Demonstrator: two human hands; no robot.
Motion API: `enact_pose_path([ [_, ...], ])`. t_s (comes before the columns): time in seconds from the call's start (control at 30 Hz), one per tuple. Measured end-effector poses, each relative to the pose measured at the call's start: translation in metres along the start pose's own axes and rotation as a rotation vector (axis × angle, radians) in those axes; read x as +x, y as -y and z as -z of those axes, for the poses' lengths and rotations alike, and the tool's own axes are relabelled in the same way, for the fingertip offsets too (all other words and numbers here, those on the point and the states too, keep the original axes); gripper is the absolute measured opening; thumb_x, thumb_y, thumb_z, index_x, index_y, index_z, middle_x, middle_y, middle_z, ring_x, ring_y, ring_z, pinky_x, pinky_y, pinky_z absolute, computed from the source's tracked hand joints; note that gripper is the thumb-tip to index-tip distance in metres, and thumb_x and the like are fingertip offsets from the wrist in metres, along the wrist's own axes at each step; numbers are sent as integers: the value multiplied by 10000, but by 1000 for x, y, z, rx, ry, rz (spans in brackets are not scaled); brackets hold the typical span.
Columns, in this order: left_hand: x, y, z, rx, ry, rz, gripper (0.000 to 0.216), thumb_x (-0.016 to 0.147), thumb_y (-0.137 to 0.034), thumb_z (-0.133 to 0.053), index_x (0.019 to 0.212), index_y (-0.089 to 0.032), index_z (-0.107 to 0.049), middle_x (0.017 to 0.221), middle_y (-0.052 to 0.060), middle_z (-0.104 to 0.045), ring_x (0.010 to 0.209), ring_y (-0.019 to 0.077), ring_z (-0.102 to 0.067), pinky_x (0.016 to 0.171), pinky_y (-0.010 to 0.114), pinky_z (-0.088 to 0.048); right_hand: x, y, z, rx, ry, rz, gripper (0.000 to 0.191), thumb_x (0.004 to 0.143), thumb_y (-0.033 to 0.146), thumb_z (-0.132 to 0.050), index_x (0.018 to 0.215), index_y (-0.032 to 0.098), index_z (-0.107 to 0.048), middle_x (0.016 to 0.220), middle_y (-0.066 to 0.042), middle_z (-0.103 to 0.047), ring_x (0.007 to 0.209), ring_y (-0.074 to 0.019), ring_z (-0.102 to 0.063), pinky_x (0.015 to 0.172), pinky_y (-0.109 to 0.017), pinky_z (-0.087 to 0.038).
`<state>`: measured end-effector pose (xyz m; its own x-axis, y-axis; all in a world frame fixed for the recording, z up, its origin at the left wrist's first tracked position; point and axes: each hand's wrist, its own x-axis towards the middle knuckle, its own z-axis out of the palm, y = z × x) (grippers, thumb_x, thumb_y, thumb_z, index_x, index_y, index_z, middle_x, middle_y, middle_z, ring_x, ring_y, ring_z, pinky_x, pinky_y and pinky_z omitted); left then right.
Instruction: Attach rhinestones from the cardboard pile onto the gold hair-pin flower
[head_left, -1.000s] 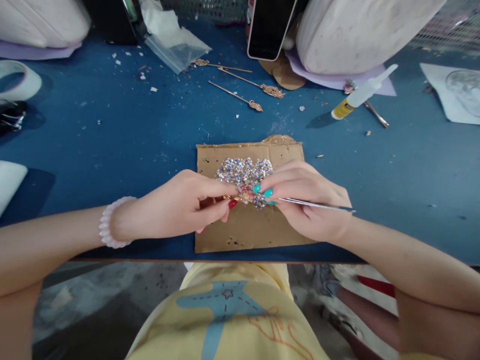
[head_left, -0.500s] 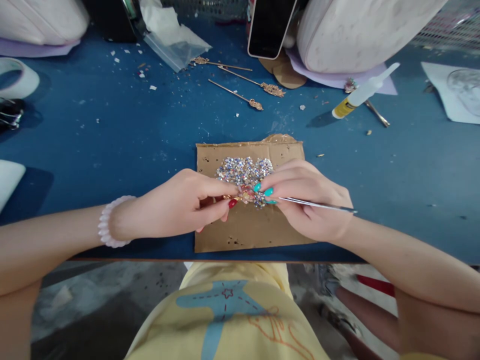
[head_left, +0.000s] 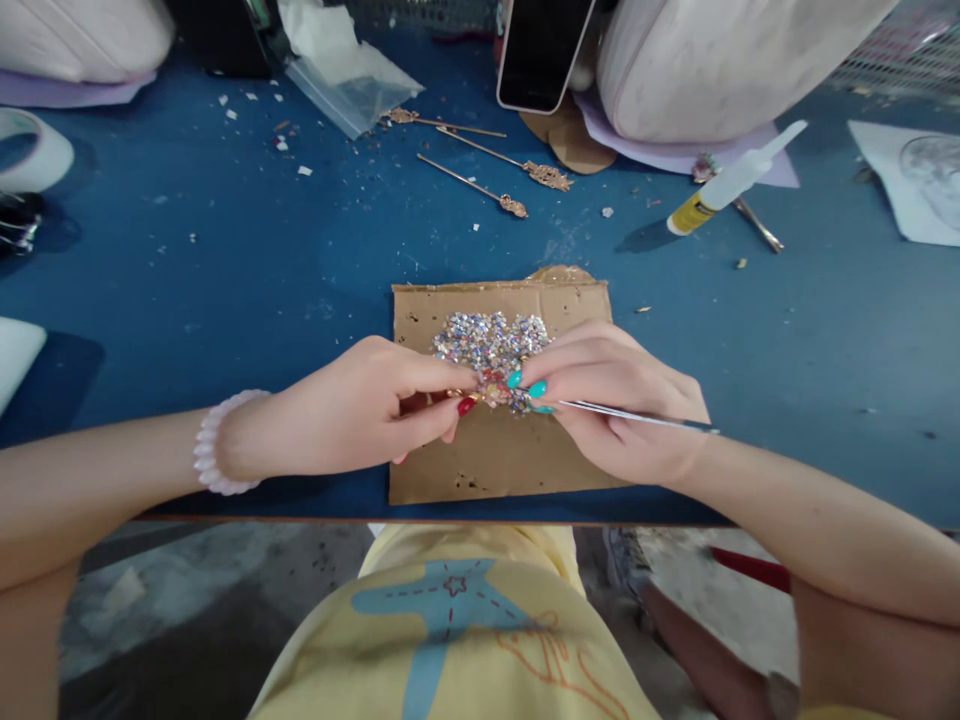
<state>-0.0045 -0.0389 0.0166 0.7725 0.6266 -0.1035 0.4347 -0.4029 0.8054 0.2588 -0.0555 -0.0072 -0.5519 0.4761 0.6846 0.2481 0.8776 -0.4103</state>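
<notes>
Over a piece of cardboard (head_left: 442,465), my left hand (head_left: 375,405) pinches a gold hairpin by its ornamental end, and most of its shaft is hidden by my fingers. Pink and red stones cover that ornament (head_left: 493,388). Tweezers (head_left: 637,413) are gripped in my right hand (head_left: 626,400), their back end pointing right and their tips at the ornament, partly behind my fingertips. Whether the tips hold a stone is too small to tell. A heap of glittering rhinestones (head_left: 487,338) lies on the cardboard just beyond both hands.
Several gold hairpins (head_left: 480,185) lie farther back. A glue bottle (head_left: 705,200) stands at the back right, near another decorated hairpin (head_left: 761,225). A phone (head_left: 541,55) leans beside a pale bag (head_left: 720,70). A tape roll (head_left: 34,150) is at the left; a plastic bag (head_left: 352,90) lies behind.
My right hand and the tweezers have shifted very slightly, with the tweezers' back end a little lower. Both hands keep their grip at the ornament.
</notes>
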Motion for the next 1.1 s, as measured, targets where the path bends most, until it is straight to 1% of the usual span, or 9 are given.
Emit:
enact_pose_path([
  [0.13, 0, 2, -1, -11, -2, -7, 220, 1006, -165, -517, 1010, -201, -734, 769, -53, -792, 408, 25, -597, 489, 146, -447, 0, 0, 0, -2, -5, 1, 158, 989, 30, -640, 1048, 175, -663, 1016, -100, -834, 956, -155, -803, 926, -319, -674],
  [0.3, 0, 5, -1, -20, 0, -28, 220, 1000, -159, -522, 1005, -206, -737, 757, -54, -788, 407, 27, -604, 477, 141, -447, 0, -1, 1, -1, 2, -1, 190, 997, 36, -614, 1059, 211, -656, 1018, -73, -838, 952, -167, -813, 873, -342, -691],
  [0.43, 1, 6, -1, -17, 4, -32, 205, 997, -155, -525, 967, -205, -722, 757, -56, -788, 409, 23, -611, 474, 128, -446, 0, -1, 2, 0, -8, 9, 187, 998, 35, -607, 1054, 207, -655, 990, -66, -834, 949, -163, -813, 883, -342, -689],
  [0.63, 2, 5, -1, -21, -3, -38, 211, 1000, -176, -516, 1012, -203, -725, 755, -50, -785, 397, 27, -601, 466, 135, -450, 0, 0, 0, -10, -5, 2, 205, 971, 21, -623, 1059, 202, -659, 1004, -70, -837, 916, -172, -813, 887, -355, -696],
  [0.8, 1, 5, -1, -19, -2, -48, 215, 1001, -172, -503, 957, -195, -712, 728, -56, -762, 397, 21, -591, 457, 124, -440, 0, -1, -1, -1, -8, 9, 180, 990, 44, -630, 1066, 205, -654, 982, -67, -835, 919, -163, -814, 880, -336, -691],
  [0.97, 2, 6, -2, -24, -10, -59, 204, 1001, -162, -518, 968, -203, -715, 738, -61, -766, 401, 16, -589, 464, 120, -438, 0, -1, 1, -22, 4, 5, 181, 988, 53, -632, 1064, 214, -661, 994, -61, -839, 908, -166, -814, 873, -347, -696],
  [1.1, 2, 6, -2, -40, -11, -24, 193, 992, -166, -527, 963, -206, -714, 738, -55, -770, 402, 26, -596, 457, 128, -441, 0, -2, 3, -11, 2, 12, 200, 967, 46, -654, 1069, 218, -664, 986, -45, -838, 911, -164, -819, 870, -330, -693],
])
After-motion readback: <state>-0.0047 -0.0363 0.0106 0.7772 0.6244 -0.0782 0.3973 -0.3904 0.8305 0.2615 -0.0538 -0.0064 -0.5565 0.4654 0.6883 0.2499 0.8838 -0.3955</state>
